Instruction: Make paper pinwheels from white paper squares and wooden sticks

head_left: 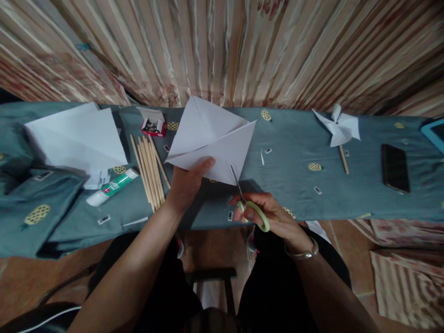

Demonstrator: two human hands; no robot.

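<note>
A square sheet of white paper (211,129), creased and with slits running in from its sides, is held up above the cloth. My left hand (187,185) grips its lower left edge, thumb on top and fingers hidden underneath. My right hand (265,210) has its fingers in the pale green handles of a pair of scissors (257,215). The scissor blades are at the paper's lower corner, slightly parted, one on top of the sheet. A finished paper pinwheel (338,127) on a wooden stick lies to the right.
Left of the paper lie several wooden sticks (149,171), a green and white glue stick (113,187), an opened red box of metal pins (153,127) and white paper sheets (78,138). A dark phone (395,167) and a blue-edged device (435,134) lie right. A curtain (215,51) hangs behind.
</note>
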